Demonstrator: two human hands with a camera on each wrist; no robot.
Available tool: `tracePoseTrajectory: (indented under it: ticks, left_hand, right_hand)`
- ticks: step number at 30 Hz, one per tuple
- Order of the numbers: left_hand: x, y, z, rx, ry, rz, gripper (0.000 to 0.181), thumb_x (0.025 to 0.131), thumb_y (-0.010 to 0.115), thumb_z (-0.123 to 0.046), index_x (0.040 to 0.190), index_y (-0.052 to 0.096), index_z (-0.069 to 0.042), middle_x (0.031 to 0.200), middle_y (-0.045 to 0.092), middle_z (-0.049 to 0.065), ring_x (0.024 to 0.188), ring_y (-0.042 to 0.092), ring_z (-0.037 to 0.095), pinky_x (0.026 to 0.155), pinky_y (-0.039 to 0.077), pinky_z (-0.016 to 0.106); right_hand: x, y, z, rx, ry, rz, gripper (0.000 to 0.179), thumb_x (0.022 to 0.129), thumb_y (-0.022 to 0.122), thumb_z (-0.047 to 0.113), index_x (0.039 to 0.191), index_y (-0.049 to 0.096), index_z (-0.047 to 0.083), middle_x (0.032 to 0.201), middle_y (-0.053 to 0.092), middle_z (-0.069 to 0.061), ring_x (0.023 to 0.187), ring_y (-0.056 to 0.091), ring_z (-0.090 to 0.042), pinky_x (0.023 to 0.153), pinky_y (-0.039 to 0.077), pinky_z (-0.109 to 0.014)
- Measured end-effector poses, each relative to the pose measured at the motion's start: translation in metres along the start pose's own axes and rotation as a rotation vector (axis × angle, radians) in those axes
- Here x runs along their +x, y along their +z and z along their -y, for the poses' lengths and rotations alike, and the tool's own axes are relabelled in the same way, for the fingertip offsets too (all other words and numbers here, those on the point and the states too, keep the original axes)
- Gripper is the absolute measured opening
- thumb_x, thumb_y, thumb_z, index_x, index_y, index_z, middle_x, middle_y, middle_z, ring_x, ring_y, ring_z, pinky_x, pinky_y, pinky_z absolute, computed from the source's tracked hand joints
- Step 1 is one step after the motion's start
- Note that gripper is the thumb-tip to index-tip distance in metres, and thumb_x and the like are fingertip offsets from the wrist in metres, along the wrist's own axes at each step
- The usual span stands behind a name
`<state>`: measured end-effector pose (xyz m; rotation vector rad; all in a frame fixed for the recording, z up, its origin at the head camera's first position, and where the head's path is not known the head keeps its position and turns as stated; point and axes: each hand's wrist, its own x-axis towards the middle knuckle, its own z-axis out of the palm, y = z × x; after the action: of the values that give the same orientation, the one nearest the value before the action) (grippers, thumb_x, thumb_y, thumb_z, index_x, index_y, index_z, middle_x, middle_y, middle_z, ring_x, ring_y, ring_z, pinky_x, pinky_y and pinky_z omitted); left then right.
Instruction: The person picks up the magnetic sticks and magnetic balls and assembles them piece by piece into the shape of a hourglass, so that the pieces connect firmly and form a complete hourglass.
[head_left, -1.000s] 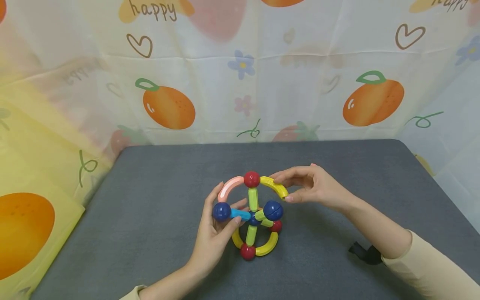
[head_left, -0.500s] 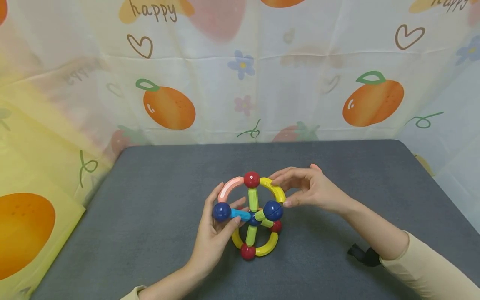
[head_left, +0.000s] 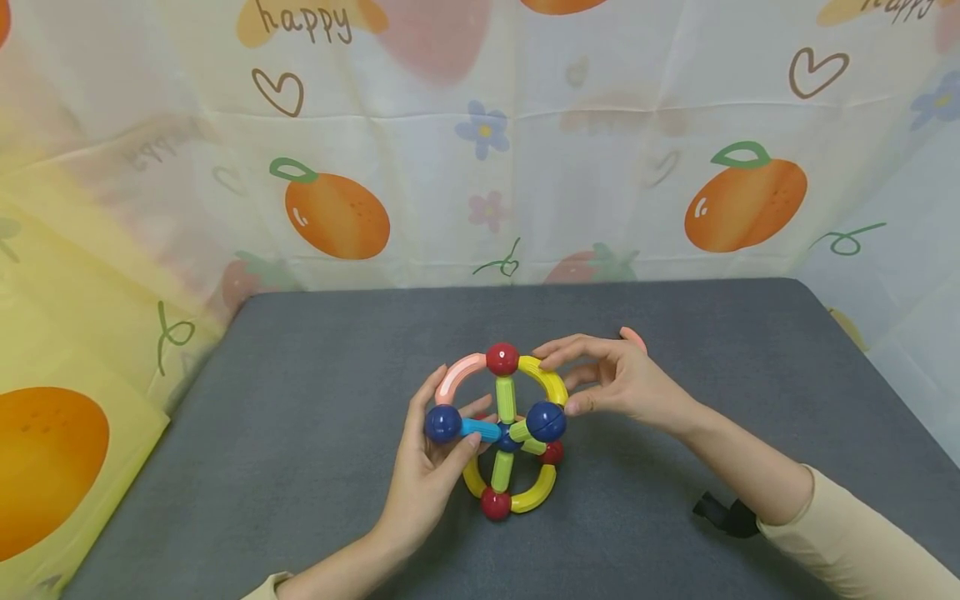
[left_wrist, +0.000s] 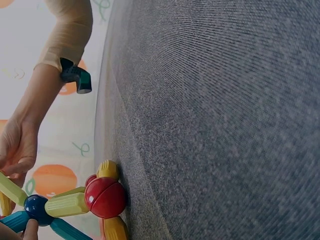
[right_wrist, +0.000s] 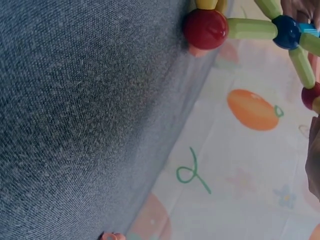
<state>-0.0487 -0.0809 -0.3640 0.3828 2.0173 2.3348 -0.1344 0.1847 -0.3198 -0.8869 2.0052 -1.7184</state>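
Observation:
A wheel-like toy of magnetic rods and balls stands on the table, with a dark blue hub ball point(head_left: 509, 437) at its middle. My left hand point(head_left: 427, 475) holds its left side, thumb on the light blue rod point(head_left: 480, 430) and fingers behind. My right hand point(head_left: 618, 379) pinches a yellow curved rod point(head_left: 546, 377) between the top red ball point(head_left: 502, 359) and the right blue ball point(head_left: 546, 422). A pink curved rod point(head_left: 459, 373) spans the upper left. In the left wrist view, green rods run from the hub ball point(left_wrist: 38, 209) to a red ball point(left_wrist: 106, 197) on the table.
Another pink rod point(head_left: 633, 338) lies behind my right hand, mostly hidden; its end point(right_wrist: 112, 236) shows in the right wrist view. A black wrist camera point(head_left: 726, 515) sits at my right cuff. Grey cloth point(head_left: 315, 433) covers the table, and a printed curtain point(head_left: 585, 200) hangs behind it.
My right hand has moved slightly left, bringing the yellow curved rod's lower end in to the right blue ball. The left hand and the rest of the toy look unchanged.

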Motion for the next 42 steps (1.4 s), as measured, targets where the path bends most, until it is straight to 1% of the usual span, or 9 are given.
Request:
tracePoseTrajectory:
  ticks: [5, 19, 22, 24, 27, 32, 37, 40, 42]
  left_hand:
    - [-0.0002, 0.0002, -0.0005, 0.010, -0.005, -0.009, 0.075, 0.097, 0.058, -0.003, 0.155, 0.016, -0.024, 0.143, 0.052, 0.026, 0.124, 0.064, 0.024, 0.098, 0.054, 0.026]
    - [-0.0004, 0.0005, -0.0012, 0.017, -0.001, -0.003, 0.076, 0.097, 0.058, -0.003, 0.155, 0.015, -0.023, 0.143, 0.052, 0.026, 0.122, 0.065, 0.021, 0.098, 0.053, 0.025]
    - [-0.0004, 0.0006, -0.0011, 0.020, 0.008, 0.003, 0.076, 0.097, 0.058, -0.002, 0.155, 0.014, -0.022, 0.143, 0.052, 0.027, 0.122, 0.065, 0.019, 0.098, 0.053, 0.025]
    - [-0.0003, 0.0008, -0.0011, 0.019, 0.009, 0.004, 0.075, 0.098, 0.057, -0.003, 0.155, 0.014, -0.022, 0.143, 0.052, 0.027, 0.122, 0.065, 0.019, 0.098, 0.053, 0.025]
    - [-0.0004, 0.0013, -0.0012, 0.019, 0.009, 0.008, 0.074, 0.098, 0.057, -0.003, 0.155, 0.014, -0.022, 0.143, 0.051, 0.027, 0.123, 0.064, 0.019, 0.098, 0.053, 0.025]
    - [-0.0002, 0.0023, -0.0013, 0.019, -0.002, 0.004, 0.074, 0.098, 0.057, -0.005, 0.155, 0.014, -0.023, 0.142, 0.052, 0.027, 0.124, 0.064, 0.017, 0.099, 0.053, 0.026]
    - [-0.0004, 0.0026, -0.0008, 0.012, -0.015, -0.004, 0.074, 0.098, 0.057, -0.004, 0.155, 0.014, -0.022, 0.141, 0.053, 0.026, 0.123, 0.064, 0.015, 0.099, 0.053, 0.025]
    - [-0.0005, 0.0026, -0.0004, 0.011, -0.017, -0.006, 0.074, 0.098, 0.057, -0.004, 0.155, 0.014, -0.023, 0.141, 0.053, 0.026, 0.123, 0.064, 0.013, 0.100, 0.053, 0.025]
    - [-0.0007, 0.0028, -0.0003, 0.019, -0.017, -0.010, 0.075, 0.097, 0.058, -0.004, 0.155, 0.015, -0.024, 0.140, 0.054, 0.026, 0.124, 0.064, 0.013, 0.100, 0.053, 0.024]
  right_hand:
    - [-0.0008, 0.0001, 0.0005, 0.007, 0.009, -0.020, 0.036, 0.089, 0.072, 0.008, 0.123, 0.062, 0.002, 0.138, 0.057, 0.003, 0.092, 0.072, -0.018, 0.084, 0.058, -0.031]
    - [-0.0018, 0.0021, -0.0008, -0.020, -0.018, -0.040, 0.030, 0.090, 0.070, 0.010, 0.118, 0.066, 0.001, 0.136, 0.059, 0.004, 0.114, 0.067, -0.013, 0.090, 0.054, -0.028]
    - [-0.0017, 0.0025, -0.0019, -0.033, -0.030, -0.045, 0.027, 0.089, 0.071, 0.009, 0.115, 0.067, 0.003, 0.135, 0.059, 0.003, 0.114, 0.067, -0.015, 0.097, 0.051, -0.036]
    - [-0.0017, 0.0030, -0.0023, -0.032, -0.036, -0.048, 0.025, 0.089, 0.071, 0.009, 0.114, 0.068, 0.004, 0.134, 0.059, 0.003, 0.113, 0.067, -0.016, 0.106, 0.040, -0.044]
    - [-0.0021, 0.0045, -0.0021, -0.023, -0.050, -0.046, 0.023, 0.088, 0.071, 0.006, 0.112, 0.070, 0.007, 0.134, 0.060, 0.004, 0.109, 0.069, -0.017, 0.109, 0.030, -0.053]
    - [-0.0028, 0.0064, -0.0007, -0.044, -0.060, -0.055, 0.024, 0.088, 0.071, 0.005, 0.112, 0.071, 0.007, 0.134, 0.060, 0.005, 0.109, 0.068, -0.017, 0.103, 0.044, -0.044]
    - [-0.0035, 0.0062, -0.0012, -0.037, -0.057, -0.053, 0.026, 0.090, 0.069, 0.008, 0.115, 0.069, 0.002, 0.133, 0.060, 0.005, 0.111, 0.068, -0.016, 0.112, 0.028, -0.053]
    - [-0.0050, 0.0058, -0.0020, 0.008, -0.058, -0.032, 0.024, 0.093, 0.065, 0.006, 0.117, 0.068, 0.004, 0.136, 0.059, 0.004, 0.110, 0.068, -0.015, 0.112, 0.038, -0.044]
    - [-0.0063, 0.0058, -0.0017, 0.039, -0.064, -0.016, 0.024, 0.096, 0.061, 0.005, 0.119, 0.068, 0.009, 0.138, 0.057, 0.005, 0.107, 0.069, -0.013, 0.096, 0.055, -0.037]
